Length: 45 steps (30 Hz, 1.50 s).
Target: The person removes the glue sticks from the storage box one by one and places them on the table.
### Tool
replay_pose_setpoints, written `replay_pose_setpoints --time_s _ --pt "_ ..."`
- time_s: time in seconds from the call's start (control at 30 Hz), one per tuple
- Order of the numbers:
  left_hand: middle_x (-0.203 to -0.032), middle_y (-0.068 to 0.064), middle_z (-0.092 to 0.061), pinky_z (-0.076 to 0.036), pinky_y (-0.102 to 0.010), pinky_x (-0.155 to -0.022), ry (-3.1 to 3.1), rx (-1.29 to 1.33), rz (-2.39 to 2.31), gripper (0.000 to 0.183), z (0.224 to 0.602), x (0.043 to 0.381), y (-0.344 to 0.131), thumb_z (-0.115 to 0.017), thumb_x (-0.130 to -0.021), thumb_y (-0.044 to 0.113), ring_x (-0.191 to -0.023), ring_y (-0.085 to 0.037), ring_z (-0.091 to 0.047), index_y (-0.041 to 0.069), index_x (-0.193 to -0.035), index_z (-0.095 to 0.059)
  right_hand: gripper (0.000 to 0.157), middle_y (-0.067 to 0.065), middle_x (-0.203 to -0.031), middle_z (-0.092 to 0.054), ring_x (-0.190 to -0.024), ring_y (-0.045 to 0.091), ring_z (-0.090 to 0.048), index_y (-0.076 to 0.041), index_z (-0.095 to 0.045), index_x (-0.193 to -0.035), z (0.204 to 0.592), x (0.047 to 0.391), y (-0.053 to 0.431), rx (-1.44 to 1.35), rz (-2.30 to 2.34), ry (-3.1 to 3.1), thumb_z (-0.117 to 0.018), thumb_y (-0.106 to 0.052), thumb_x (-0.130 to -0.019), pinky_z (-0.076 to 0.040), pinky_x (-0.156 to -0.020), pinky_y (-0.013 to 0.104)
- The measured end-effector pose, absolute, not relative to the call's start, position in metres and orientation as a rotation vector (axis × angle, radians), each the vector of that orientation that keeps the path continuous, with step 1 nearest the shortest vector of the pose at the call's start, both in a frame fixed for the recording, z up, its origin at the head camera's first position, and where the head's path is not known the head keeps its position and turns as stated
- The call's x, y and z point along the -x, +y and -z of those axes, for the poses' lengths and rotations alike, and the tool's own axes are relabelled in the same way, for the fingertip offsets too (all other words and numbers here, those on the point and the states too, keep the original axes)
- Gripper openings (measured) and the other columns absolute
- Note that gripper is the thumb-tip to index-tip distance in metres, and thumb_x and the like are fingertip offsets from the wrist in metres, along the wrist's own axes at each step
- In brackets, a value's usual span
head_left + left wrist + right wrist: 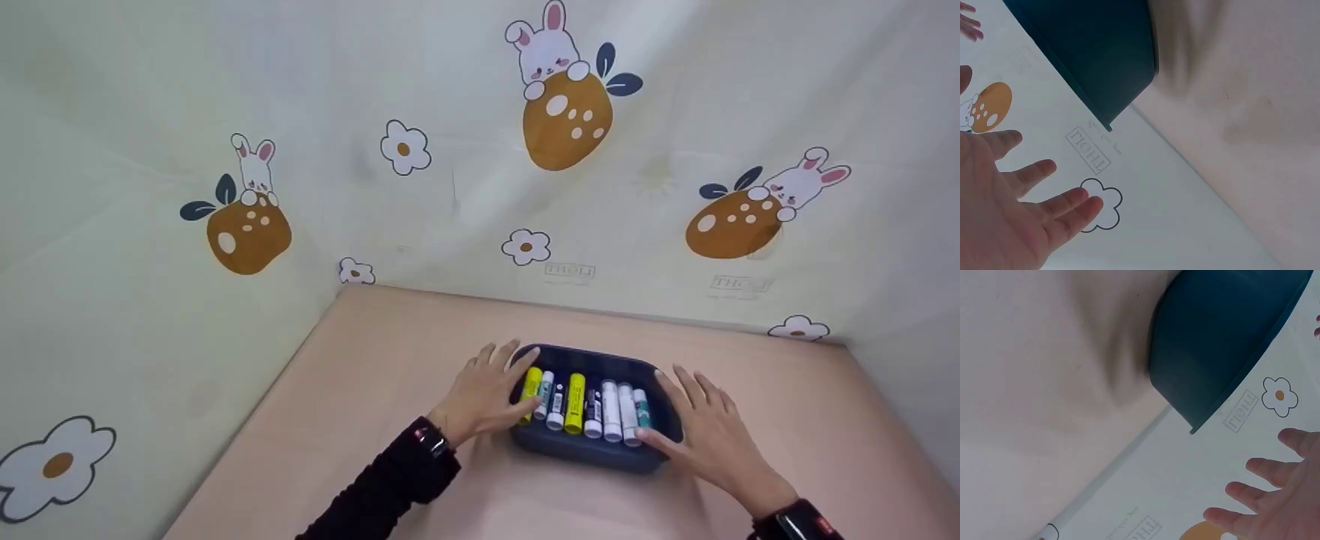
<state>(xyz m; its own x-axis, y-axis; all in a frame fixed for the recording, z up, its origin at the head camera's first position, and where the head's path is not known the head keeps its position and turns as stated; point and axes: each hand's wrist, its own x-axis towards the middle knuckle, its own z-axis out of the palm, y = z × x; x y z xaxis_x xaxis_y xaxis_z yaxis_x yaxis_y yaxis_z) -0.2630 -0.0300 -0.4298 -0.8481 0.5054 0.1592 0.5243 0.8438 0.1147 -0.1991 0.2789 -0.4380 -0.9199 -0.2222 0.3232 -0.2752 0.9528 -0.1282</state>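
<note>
A dark blue plastic bin (585, 451) sits on the table, holding a row of tubes that look like glue sticks. Among them are a yellow stick (574, 403), a white stick (610, 411) and a teal-and-white stick (641, 409). My left hand (480, 397) is spread at the bin's left end, and my right hand (709, 435) is spread at the right end. In the left wrist view, straight fingers (1064, 208) stand apart from the bin's outer wall (1095, 50). Likewise, the right wrist view has extended fingers (1249, 495) clear of the wall (1219, 337).
The bin rests on a pale pinkish tabletop (360, 360). Behind and to the left hangs a light sheet (450, 217) printed with rabbits, orange fruit and flowers. Black bands (431, 439) circle both wrists.
</note>
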Motion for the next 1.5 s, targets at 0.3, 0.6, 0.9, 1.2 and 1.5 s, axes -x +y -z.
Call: replay_pose_setpoints --time_s 0.3,0.6,0.9,1.2,1.5 --pt "-0.149 -0.015 -0.026 -0.044 -0.053 -0.092 -2.990 0.628 0.723 0.078 0.441 0.270 -0.026 -0.048 -0.086 0.056 -0.124 -0.040 -0.041 0.023 -0.149 -0.018 0.089 0.027 -0.144 -0.030 -0.127 0.051 -0.030 -0.004 -0.031 -0.141 0.444 0.205 0.280 -0.251 -0.351 -2.867 -0.057 -0.063 -0.079 -0.027 -0.095 0.070" --pt "-0.147 -0.017 -0.029 -0.036 -0.054 -0.102 -3.050 0.456 1.016 0.085 0.451 0.279 -0.023 -0.055 -0.084 0.053 -0.126 -0.036 -0.042 0.022 -0.150 -0.012 0.095 0.030 -0.146 -0.021 -0.126 0.053 -0.029 -0.004 -0.022 -0.146 0.455 0.212 0.280 -0.159 -0.523 -2.936 -0.054 -0.064 -0.080 -0.031 -0.090 0.070" --pt "-0.144 -0.020 -0.034 -0.035 -0.054 -0.103 -3.084 0.298 1.253 0.094 0.466 0.288 -0.019 -0.063 -0.081 0.047 -0.126 -0.035 -0.043 0.022 -0.151 -0.005 0.103 0.033 -0.146 -0.015 -0.130 0.054 -0.023 0.003 -0.008 -0.146 0.465 0.219 0.273 -0.108 -0.764 -2.955 -0.053 -0.064 -0.081 -0.025 -0.100 0.066" --pt "-0.142 -0.023 -0.036 -0.035 -0.051 -0.103 -3.031 0.394 1.234 0.086 0.479 0.287 -0.014 -0.064 -0.084 0.024 -0.124 -0.034 -0.045 0.010 -0.150 -0.011 0.104 0.038 -0.143 -0.013 -0.124 0.056 -0.032 0.008 0.005 -0.144 0.478 0.226 0.259 0.015 -0.908 -2.990 -0.054 -0.055 -0.086 -0.030 -0.100 0.062" --pt "-0.141 -0.025 -0.036 -0.035 -0.050 -0.103 -3.013 0.315 1.358 0.079 0.481 0.290 -0.006 -0.051 -0.083 0.001 -0.120 -0.033 -0.046 0.014 -0.150 -0.011 0.079 0.044 -0.140 -0.013 -0.129 0.056 -0.019 0.014 0.004 -0.141 0.476 0.232 0.266 0.113 -0.991 -3.020 -0.047 -0.005 -0.085 -0.021 -0.105 0.060"
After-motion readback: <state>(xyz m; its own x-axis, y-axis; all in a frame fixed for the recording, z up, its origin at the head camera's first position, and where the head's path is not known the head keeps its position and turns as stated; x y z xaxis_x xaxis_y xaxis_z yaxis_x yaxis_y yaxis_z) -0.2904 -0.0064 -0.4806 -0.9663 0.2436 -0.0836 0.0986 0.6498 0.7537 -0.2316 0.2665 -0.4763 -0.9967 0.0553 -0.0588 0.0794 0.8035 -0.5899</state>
